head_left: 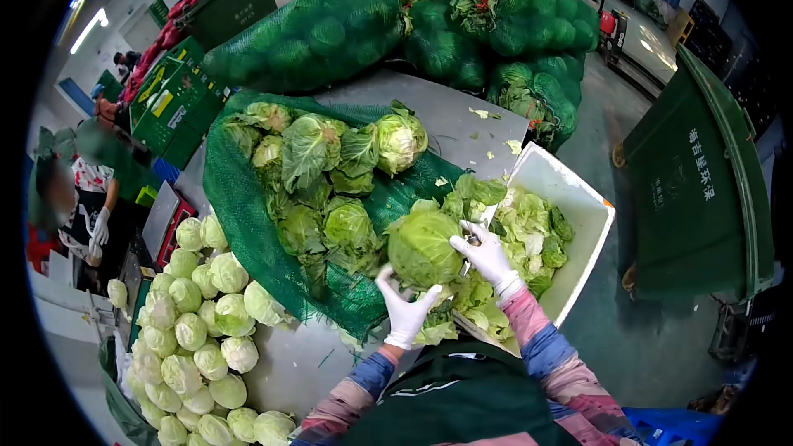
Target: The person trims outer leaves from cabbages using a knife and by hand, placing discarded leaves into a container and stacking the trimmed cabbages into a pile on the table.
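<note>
A round green cabbage (pixel 424 246) is between my white-gloved hands, above loose outer leaves at the table's near edge. My left hand (pixel 406 306) is at its near left side, fingers curved and spread apart, holding nothing. On the right side of the cabbage, my right hand (pixel 489 258) has its fingers bent together against it. Something small, dark and partly metallic shows between those fingers; I cannot make out what it is. Untrimmed cabbages (pixel 349 223) with loose leaves lie on a green mesh bag (pixel 239 190) just beyond.
A white bin (pixel 582 223) of torn leaves (pixel 529 231) stands at my right. Trimmed cabbages (pixel 190 330) are heaped on the left. Full mesh bags (pixel 314 33) line the far side. A green wheeled bin (pixel 694 182) stands further right; a gloved co-worker (pixel 91 198) is at left.
</note>
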Tool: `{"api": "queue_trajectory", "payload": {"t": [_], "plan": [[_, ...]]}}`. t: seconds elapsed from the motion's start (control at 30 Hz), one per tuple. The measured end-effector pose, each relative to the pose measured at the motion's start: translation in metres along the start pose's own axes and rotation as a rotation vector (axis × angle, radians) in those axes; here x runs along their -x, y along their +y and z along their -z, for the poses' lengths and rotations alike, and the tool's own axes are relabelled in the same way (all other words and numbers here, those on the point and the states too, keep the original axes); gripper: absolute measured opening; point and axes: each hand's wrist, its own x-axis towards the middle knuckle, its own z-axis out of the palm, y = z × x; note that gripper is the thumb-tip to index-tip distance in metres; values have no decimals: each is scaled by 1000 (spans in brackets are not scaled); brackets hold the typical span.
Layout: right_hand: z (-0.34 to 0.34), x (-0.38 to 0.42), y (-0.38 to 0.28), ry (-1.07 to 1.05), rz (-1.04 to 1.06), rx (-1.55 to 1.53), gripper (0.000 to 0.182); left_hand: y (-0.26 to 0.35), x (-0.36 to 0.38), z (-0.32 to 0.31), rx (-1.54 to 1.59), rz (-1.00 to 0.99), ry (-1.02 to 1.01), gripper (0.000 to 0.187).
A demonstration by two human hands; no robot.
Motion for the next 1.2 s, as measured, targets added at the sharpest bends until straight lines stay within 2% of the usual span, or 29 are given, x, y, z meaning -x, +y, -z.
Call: {"api": "queue_trajectory", "payload": {"t": [0.07,0.13,0.2,0.27,0.3,0.4,0.47,0.53,0.57,0.6,0.63,0.7,0.73,0.8,0.87,0.93,1.0,1.03,1.13,1.2], "plan": [[0,3,18,-1,26,97,67,-48,8,19,-287,194,-97,90],[-9,7,42,32,90,270,63,-37,4,15,-304,214,-122,93],[-18,11,52,59,-93,168,63,-6,-17,7,-772,-348,-79,99],[-25,19,35,97,-51,296,63,2,-39,5,-970,-312,-368,101],[-27,20,28,45,-91,362,64,4,-47,4,-1107,-239,-413,102],[-30,13,20,16,-151,410,63,2,-58,10,-1194,-225,-492,111],[-32,7,25,96,-230,468,58,26,-47,5,-1211,-216,-527,109],[-31,7,34,140,-104,473,47,38,-37,-4,-1364,-188,-524,105],[-31,7,38,91,-96,578,41,26,-34,2,-1309,-285,-490,101],[-31,10,36,40,-89,680,35,27,-30,3,-1290,-276,-488,101],[-32,12,47,149,35,675,27,26,-26,5,-1270,-287,-469,101],[-9,9,78,153,-149,637,29,19,-20,18,-1251,-310,-447,102],[4,13,99,136,-265,594,30,11,-16,32,-1153,-247,-373,103],[25,34,128,156,-284,662,31,4,-22,45,-1058,-194,-293,104],[16,56,110,144,-306,734,37,0,-11,55,-992,-137,-251,108],[2,67,98,227,-19,455,36,5,-8,46,-1021,-134,-260,108],[-14,84,77,171,345,339,36,6,-6,38,-1110,-96,-251,112],[-16,96,53,10,192,379,33,6,-6,35,-1099,-92,-238,110],[-34,106,62,-68,77,457,24,0,-17,35,-1015,-135,-288,107],[-35,103,60,-57,74,474,20,1,-18,35,-1013,-64,-288,107]]}}
